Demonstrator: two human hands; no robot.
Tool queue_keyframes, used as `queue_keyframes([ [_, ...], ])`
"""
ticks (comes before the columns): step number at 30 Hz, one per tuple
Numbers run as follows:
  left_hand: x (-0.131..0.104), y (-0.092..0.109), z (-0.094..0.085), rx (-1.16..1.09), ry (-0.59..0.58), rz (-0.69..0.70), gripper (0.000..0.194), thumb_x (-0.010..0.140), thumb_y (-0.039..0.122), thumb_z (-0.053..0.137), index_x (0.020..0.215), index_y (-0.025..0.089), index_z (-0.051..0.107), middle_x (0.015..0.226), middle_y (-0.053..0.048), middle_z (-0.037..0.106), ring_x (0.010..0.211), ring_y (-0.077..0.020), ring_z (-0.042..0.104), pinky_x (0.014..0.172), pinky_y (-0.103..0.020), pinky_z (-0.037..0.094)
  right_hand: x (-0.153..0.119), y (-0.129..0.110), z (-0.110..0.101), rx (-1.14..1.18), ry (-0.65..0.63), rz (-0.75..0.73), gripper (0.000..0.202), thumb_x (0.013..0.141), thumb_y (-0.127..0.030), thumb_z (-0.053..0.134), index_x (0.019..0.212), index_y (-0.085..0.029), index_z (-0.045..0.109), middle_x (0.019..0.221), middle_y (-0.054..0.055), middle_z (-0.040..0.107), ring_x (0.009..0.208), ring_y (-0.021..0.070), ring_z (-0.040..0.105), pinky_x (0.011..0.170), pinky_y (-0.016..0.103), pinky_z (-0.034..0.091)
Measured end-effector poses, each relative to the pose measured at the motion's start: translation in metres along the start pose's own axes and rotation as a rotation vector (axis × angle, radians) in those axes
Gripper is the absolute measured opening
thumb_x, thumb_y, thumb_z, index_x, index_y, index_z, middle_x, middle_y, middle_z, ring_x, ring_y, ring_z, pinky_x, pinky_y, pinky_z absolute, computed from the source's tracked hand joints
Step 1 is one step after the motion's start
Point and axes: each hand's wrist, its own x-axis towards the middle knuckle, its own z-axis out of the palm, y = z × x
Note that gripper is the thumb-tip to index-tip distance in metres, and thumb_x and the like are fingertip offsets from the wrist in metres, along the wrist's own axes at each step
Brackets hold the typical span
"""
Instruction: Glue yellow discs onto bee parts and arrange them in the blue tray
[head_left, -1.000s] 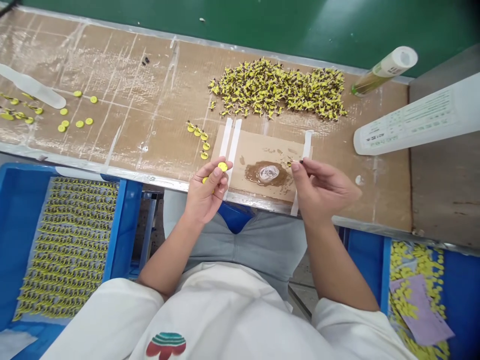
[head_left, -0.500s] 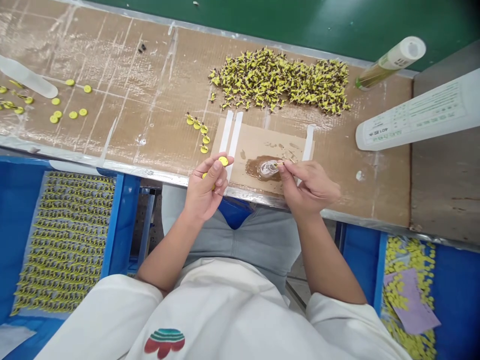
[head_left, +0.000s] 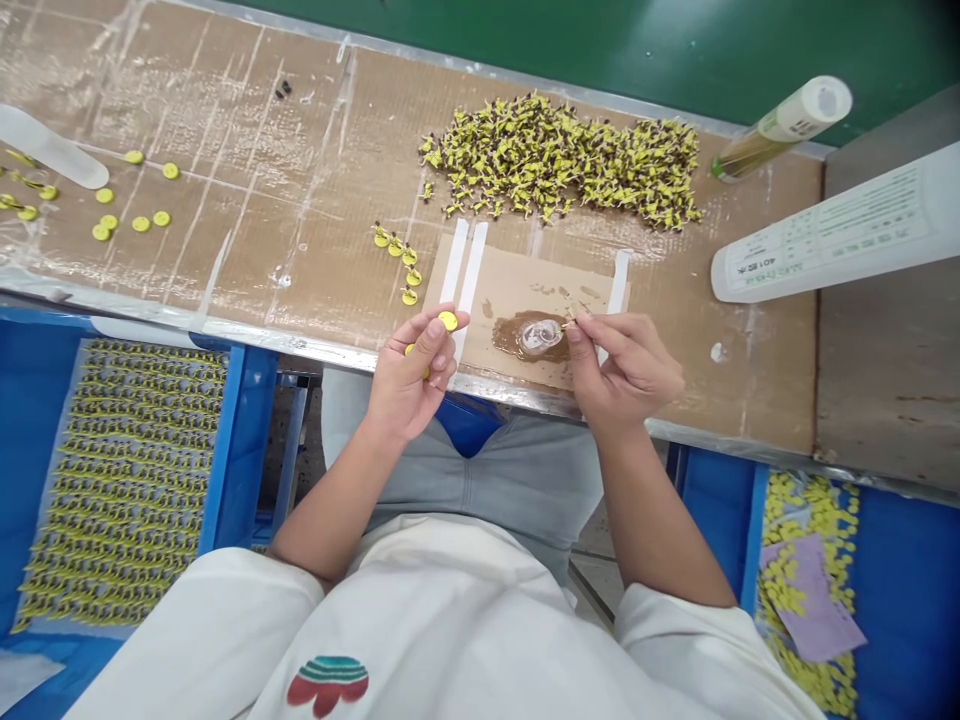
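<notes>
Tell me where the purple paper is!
In the head view, the purple paper is low on the right, among yellow discs in a blue bin.

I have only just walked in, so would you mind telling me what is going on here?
A person's left hand holds yellow discs, while the right hand pinches a small piece at the edge of a wet patch on the cardboard. Beyond lies a heap of small yellow-and-dark pieces; five discs carrying such pieces sit to the left.

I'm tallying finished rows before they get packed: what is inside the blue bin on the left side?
A white sheet bearing rows of yellow-and-dark pieces lies in the blue bin. Whatever is beneath the sheet is hidden.
</notes>
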Motion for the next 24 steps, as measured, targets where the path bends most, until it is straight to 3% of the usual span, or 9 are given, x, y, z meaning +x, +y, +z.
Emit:
queue_keyframes([
  [8,0.001,0.0,-0.001,-0.002,-0.001,-0.009,0.026,0.075,0.03,0.086,0.099,0.022,0.078,0.103,-0.003,0.078,0.063,-0.001,0.055,0.051,-0.008,0.045,0.002,-0.001,0.001,-0.043,-0.071,-0.015,0.014,0.093,-0.037,0.066,0.092,-0.027,0.075,0.086,0.005,0.073,0.078,0.0223,0.07,0.072,0.04,0.06],
  [13,0.0,0.001,0.0,0.007,0.024,-0.015,0.027,0.075,0.03,0.086,0.099,0.022,0.078,0.102,-0.002,0.078,0.07,-0.0034,0.067,0.055,-0.008,0.05,0.003,-0.004,0.0,0.058,0.013,0.042,0.01,0.09,-0.034,0.073,0.096,-0.027,0.076,0.087,0.004,0.073,0.077,0.0211,0.069,0.071,0.039,0.06],
  [18,-0.005,-0.002,0.004,0.007,0.021,-0.074,0.028,0.075,0.032,0.087,0.099,0.02,0.077,0.1,-0.003,0.079,0.082,-0.0091,0.075,0.066,-0.01,0.058,0.008,-0.033,-0.003,0.323,0.24,0.264,0.012,0.086,-0.031,0.079,0.098,-0.028,0.076,0.089,0.001,0.073,0.08,0.0213,0.072,0.076,0.041,0.063],
  [24,-0.013,-0.008,0.015,-0.021,-0.022,-0.168,0.025,0.075,0.026,0.086,0.098,0.019,0.078,0.103,-0.003,0.079,0.089,-0.0113,0.077,0.078,-0.013,0.06,0.015,-0.078,0.001,0.389,0.147,0.297,0.01,0.089,-0.03,0.078,0.098,-0.029,0.075,0.094,0.001,0.074,0.083,0.0221,0.074,0.078,0.04,0.066],
])
